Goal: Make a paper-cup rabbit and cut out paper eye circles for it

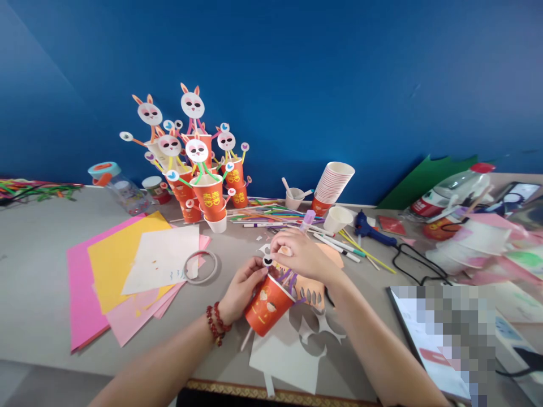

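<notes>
A red paper cup with cartoon figures tilts above the table, purple pipe cleaners sticking out at its rim. At the near side of the rim is a small white paper disc with a black heart. My left hand lies against the cup, its thumb and fingers closed just below the disc. From the upper right, my right hand reaches over the cup, fingertips pinched at the disc's top edge. Its palm partly covers an orange cut-out sheet. White paper scraps lie under the cup.
Finished rabbit-faced cups stand at the back left. Coloured sheets and a tape roll lie left. Behind are stacked cups and markers. On the right are a blue glue gun, its cable, and a pixelated tablet-like object.
</notes>
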`<state>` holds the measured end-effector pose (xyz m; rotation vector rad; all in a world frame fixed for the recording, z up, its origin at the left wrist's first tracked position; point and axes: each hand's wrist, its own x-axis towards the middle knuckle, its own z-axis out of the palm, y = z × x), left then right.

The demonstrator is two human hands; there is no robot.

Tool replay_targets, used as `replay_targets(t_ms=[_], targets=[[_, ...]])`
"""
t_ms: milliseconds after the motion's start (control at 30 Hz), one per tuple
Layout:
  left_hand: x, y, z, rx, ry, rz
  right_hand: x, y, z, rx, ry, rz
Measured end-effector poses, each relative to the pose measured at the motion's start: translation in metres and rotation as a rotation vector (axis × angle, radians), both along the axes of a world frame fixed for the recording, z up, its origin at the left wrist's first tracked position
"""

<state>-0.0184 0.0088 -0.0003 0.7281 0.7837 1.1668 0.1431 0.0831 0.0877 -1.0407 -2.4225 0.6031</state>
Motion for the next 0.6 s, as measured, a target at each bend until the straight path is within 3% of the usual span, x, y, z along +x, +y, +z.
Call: replay_targets(t_ms=[600], targets=[[0.0010,0.0002,0.0013,-0.006,0.004,0.006,0.0003,-0.0037,0.0005,0.007,-0.012,-0.011]])
